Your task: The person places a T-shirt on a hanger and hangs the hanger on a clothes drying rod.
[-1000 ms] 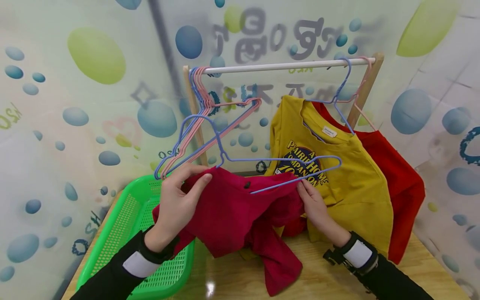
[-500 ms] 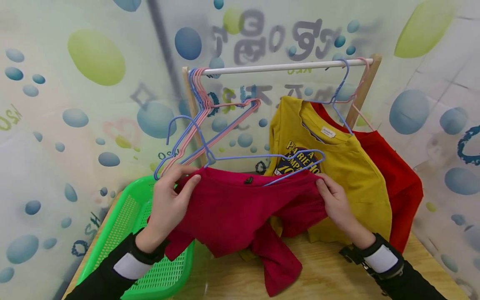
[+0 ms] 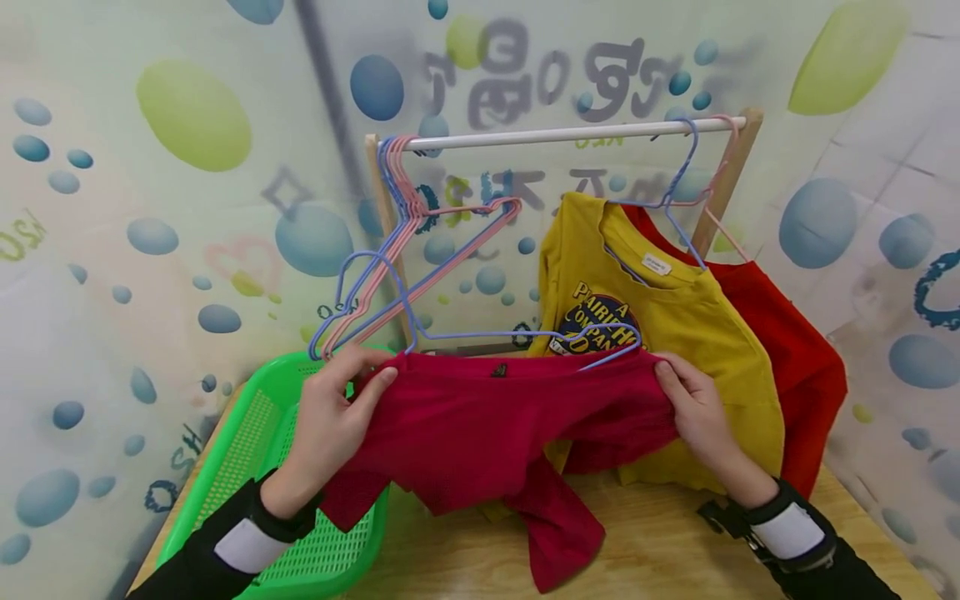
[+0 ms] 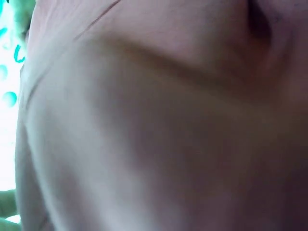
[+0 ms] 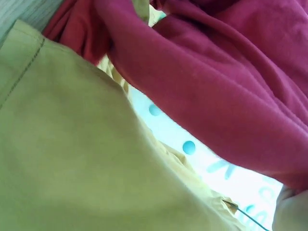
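A crimson shirt (image 3: 480, 433) is stretched between my two hands in the head view, its neckline near the top. My left hand (image 3: 330, 429) pinches its upper left edge between thumb and fingers. At the upper right edge my right hand (image 3: 697, 408) grips the fabric. A blue clothes hanger (image 3: 510, 335) stands in the neckline, hook upward; its right end shows above the cloth and its left end is hidden. Skin fills most of the left wrist view. Crimson cloth (image 5: 216, 96) crosses the right wrist view beside my right hand (image 5: 293, 211).
Behind stands a rack with a white rail (image 3: 555, 133). Several blue and pink hangers (image 3: 408, 221) hang at its left; a yellow shirt (image 3: 675, 358) and a red shirt (image 3: 802, 358) hang at its right. A green basket (image 3: 225, 467) sits at left on the wooden table (image 3: 442, 567).
My right hand has moved right, spreading the shirt's upper edge. My left hand has shifted slightly left and down. The blue hanger has moved left, then sunk lower, its right end closer to the neckline.
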Demonstrator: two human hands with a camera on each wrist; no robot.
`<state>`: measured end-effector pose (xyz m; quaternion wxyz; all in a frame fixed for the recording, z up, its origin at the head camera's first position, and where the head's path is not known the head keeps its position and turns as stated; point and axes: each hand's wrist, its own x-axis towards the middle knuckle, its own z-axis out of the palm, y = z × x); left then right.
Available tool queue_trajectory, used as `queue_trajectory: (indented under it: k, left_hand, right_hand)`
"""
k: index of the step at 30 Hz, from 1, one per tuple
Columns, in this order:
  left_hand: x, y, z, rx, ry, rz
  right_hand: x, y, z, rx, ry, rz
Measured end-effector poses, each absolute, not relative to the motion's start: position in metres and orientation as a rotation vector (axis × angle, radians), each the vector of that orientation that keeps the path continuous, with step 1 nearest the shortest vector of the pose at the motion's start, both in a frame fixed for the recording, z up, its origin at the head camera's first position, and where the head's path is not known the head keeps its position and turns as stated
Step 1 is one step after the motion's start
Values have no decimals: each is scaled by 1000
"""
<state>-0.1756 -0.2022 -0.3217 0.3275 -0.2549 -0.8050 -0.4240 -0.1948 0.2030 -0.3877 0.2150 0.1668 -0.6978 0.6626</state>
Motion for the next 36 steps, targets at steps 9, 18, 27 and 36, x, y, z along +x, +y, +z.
queue_trajectory:
  k: [9,18,27,36]
  left_hand:
    - [-169,-200,-327,-769,-2080,-1085]
    - [-166,-189,-332,-861,-2035,-1114]
    - [-168,-180,-339,-884,-2043,-1198]
    - [-172,-169,-345,-892,-2055,-1252]
  right_hand:
    - [-185,215,-371,527,-1964,1736]
    - [-184,218,-362,643,-2092,1470]
    - [-182,215,-356,770,-2212,1208]
    - [-184,211,-350,895,-2259,782]
